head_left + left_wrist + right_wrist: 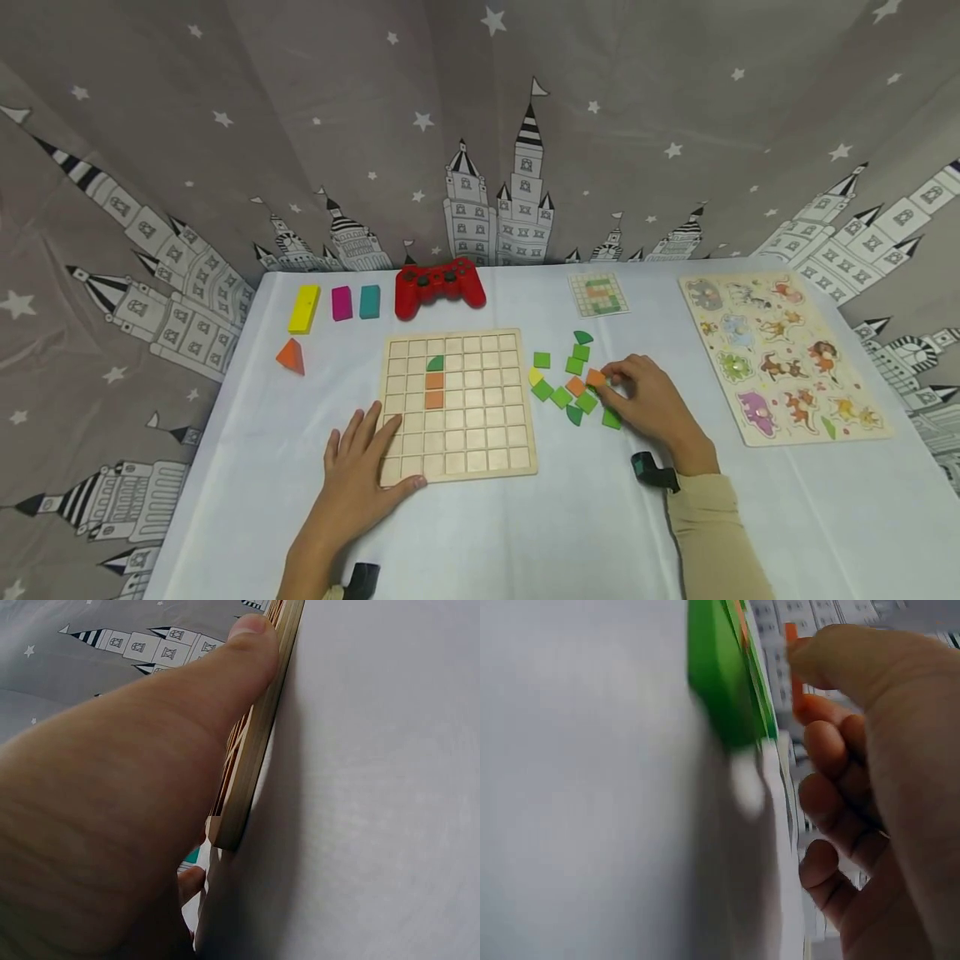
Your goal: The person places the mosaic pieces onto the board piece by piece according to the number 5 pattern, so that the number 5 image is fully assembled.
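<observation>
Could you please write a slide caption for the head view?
Left hand rests on the wooden grid board; right hand pinches an orange tile.

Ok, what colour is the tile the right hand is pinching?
Orange; the tile at the right hand shows best in the head view.

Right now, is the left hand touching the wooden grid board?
Touching. In the left wrist view the left hand lies against the wooden grid board, thumb pressed along its edge; the head view shows fingers on its corner.

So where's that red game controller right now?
In the head view, the red game controller lies at the far edge of the table, just beyond the wooden grid board, with the teal block on its left.
</observation>
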Demonstrator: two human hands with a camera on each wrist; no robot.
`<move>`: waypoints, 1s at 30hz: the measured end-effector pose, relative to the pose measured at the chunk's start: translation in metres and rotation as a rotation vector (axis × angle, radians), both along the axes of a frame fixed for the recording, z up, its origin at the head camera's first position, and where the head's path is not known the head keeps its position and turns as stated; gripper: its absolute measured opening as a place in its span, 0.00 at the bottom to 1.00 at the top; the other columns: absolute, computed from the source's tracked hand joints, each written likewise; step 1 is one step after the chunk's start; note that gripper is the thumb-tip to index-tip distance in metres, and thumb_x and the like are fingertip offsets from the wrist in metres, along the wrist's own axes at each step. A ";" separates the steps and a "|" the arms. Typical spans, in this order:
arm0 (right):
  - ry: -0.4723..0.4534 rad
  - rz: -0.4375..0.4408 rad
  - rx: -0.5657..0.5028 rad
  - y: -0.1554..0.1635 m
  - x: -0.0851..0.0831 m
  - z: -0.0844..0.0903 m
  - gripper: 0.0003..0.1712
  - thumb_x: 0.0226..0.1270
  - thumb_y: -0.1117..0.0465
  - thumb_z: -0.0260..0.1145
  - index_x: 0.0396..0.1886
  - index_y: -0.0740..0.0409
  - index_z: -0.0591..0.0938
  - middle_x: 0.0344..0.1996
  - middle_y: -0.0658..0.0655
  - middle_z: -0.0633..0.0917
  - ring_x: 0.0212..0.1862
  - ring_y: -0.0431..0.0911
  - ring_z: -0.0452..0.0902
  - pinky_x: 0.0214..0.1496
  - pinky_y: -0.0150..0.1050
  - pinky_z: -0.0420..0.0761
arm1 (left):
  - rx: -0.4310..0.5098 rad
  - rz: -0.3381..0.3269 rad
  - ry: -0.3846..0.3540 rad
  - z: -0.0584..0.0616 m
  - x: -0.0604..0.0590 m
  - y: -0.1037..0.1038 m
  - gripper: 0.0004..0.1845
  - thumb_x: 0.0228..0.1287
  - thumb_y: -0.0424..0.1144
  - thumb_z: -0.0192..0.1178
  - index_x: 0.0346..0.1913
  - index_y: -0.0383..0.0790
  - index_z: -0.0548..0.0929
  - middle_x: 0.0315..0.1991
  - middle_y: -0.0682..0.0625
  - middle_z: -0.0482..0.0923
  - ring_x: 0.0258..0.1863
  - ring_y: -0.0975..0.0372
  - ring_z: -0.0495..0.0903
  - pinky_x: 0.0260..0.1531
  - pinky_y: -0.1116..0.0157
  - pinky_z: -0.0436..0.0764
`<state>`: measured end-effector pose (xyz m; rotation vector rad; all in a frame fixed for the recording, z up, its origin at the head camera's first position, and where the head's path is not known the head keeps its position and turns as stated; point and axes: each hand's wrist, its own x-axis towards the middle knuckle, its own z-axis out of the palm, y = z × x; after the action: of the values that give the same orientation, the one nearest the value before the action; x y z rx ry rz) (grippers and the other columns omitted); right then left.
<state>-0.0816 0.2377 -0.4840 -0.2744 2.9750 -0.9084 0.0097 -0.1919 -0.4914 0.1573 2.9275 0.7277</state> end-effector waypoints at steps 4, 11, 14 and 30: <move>0.033 0.076 0.011 -0.028 -0.003 0.004 0.16 0.67 0.53 0.72 0.48 0.57 0.87 0.40 0.52 0.83 0.47 0.47 0.75 0.57 0.50 0.79 | 0.002 0.000 0.001 -0.001 0.000 0.000 0.53 0.51 0.70 0.69 0.77 0.47 0.66 0.82 0.39 0.49 0.81 0.41 0.44 0.74 0.33 0.41; 0.072 0.169 0.035 -0.082 -0.003 0.008 0.17 0.66 0.48 0.72 0.48 0.52 0.88 0.37 0.47 0.82 0.42 0.43 0.72 0.49 0.42 0.78 | 0.002 0.001 0.000 -0.001 0.000 0.000 0.54 0.51 0.70 0.69 0.77 0.48 0.66 0.82 0.40 0.49 0.81 0.41 0.44 0.74 0.34 0.41; 0.107 0.206 0.022 -0.104 -0.003 0.009 0.16 0.66 0.48 0.72 0.47 0.52 0.88 0.34 0.46 0.81 0.41 0.42 0.72 0.49 0.42 0.77 | 0.003 0.004 0.000 -0.001 0.000 0.000 0.54 0.51 0.70 0.70 0.77 0.48 0.66 0.82 0.40 0.49 0.81 0.41 0.43 0.74 0.34 0.41; 0.127 0.324 0.111 -0.183 -0.009 0.009 0.12 0.70 0.49 0.68 0.46 0.50 0.87 0.33 0.45 0.79 0.41 0.41 0.71 0.47 0.40 0.74 | -0.031 0.011 -0.010 -0.001 0.000 0.000 0.55 0.50 0.70 0.70 0.78 0.48 0.65 0.83 0.40 0.49 0.82 0.41 0.43 0.75 0.33 0.40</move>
<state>-0.0906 0.0542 -0.4754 -0.8092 2.9498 -0.7113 0.0096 -0.1916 -0.4927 0.1351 2.9310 0.6822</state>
